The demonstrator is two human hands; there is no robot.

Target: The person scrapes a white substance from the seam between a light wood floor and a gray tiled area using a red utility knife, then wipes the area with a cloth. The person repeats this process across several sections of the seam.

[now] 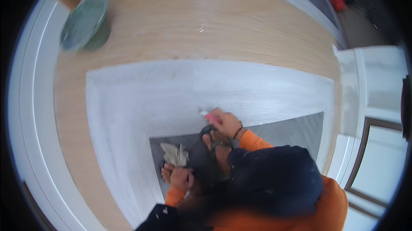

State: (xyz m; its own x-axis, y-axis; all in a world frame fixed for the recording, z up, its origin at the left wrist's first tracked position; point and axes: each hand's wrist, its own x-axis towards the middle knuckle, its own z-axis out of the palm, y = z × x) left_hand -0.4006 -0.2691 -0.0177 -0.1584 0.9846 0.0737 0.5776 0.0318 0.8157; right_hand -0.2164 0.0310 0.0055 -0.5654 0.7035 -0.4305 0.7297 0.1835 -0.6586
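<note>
My right hand [224, 123] is closed around a small red-handled tool [209, 115] with a pale tip, held low over a whitish, smeared-looking strip of floor [167, 89]. Motion blur hides the tool's exact kind. My left hand [183, 179], lower and nearer to me, is curled up beside my foot. A crumpled beige cloth [175, 154] is right at its fingers; whether they grip it is not clear. Both feet, in dark sandals, stand on a dark grey floor patch [292, 130] that the whitish strip borders.
A green bucket [101, 33] stands at the far left on wood-look flooring [171, 20]. White panelling [38, 102] runs along the left side. At the right are a white wall [382, 76] and a brown frame [358, 162]. A red object [336, 1] is at the far right.
</note>
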